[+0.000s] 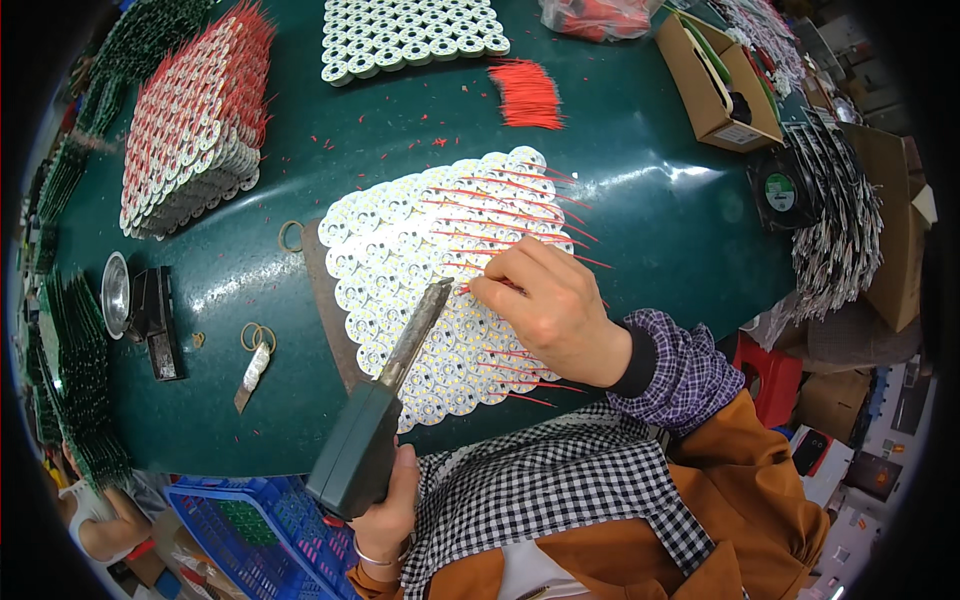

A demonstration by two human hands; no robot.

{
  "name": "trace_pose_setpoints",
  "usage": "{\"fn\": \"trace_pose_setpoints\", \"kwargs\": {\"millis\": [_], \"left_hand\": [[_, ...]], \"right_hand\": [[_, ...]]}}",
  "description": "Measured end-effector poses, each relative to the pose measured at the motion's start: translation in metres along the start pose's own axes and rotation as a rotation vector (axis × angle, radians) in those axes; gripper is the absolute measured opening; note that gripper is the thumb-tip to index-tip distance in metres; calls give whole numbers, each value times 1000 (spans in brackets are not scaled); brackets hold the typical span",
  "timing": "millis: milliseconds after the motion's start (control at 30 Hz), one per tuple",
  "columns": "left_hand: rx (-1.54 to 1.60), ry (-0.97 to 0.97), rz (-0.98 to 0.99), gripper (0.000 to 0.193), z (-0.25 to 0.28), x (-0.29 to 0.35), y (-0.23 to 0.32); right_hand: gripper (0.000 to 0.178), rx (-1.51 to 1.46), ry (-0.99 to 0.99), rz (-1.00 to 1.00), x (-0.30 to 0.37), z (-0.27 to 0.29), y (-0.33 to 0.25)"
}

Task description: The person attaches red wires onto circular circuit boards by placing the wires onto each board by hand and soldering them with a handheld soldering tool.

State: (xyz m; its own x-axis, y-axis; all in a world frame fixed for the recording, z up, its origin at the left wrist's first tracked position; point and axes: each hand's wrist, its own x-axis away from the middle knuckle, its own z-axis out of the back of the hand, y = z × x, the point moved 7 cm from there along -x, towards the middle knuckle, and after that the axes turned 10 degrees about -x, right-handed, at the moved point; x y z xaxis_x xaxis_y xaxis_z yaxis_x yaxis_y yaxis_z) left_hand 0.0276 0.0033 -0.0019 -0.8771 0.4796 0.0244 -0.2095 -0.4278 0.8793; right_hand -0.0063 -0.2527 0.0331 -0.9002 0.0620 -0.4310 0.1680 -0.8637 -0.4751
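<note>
In the head view, a panel of round white boards (405, 275) is placed at the middle of the green surface (660, 220), partly over a brown sheet (335, 330). Along its right side, several red wires (596, 263) are laid on it, with their ends going past the edge. By the left hand (388, 515), a dark green tool (358, 455) is carried; its handle is enclosed by the grip, and its long metal tip is pointed at the panel. Whether the panel is touched by this tip cannot be told. The right hand (550, 310) is held above the panel; its grip is closed to a pinch, and a short red wire (464, 289) is seen between thumb and finger, just beside the tip. Farther away, a red wire bundle (528, 94) is laid, and at the left a wired stack (190, 125) is placed.
</note>
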Motion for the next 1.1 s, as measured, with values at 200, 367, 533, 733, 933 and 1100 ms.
{"fn": "trace_pose_setpoints", "kwargs": {"millis": [200,367,533,733,933,1100], "left_hand": [[72,37,-13,40,7,0,3],[33,24,11,41,8,2,1],[-14,-3,-2,39,8,3,0],[-1,-12,42,34,5,2,1],[-25,-31,26,24,6,4,-5],[14,22,32,25,7,14,-8]], "right_hand": [[16,3,60,23,-1,11,-11],[18,-50,28,4,1,6,-11],[18,-70,22,5,3,1,-9],[15,-59,22,22,3,-4,-7],[15,-58,5,4,3,-3,-8],[11,-38,46,43,4,-4,-8]]}}
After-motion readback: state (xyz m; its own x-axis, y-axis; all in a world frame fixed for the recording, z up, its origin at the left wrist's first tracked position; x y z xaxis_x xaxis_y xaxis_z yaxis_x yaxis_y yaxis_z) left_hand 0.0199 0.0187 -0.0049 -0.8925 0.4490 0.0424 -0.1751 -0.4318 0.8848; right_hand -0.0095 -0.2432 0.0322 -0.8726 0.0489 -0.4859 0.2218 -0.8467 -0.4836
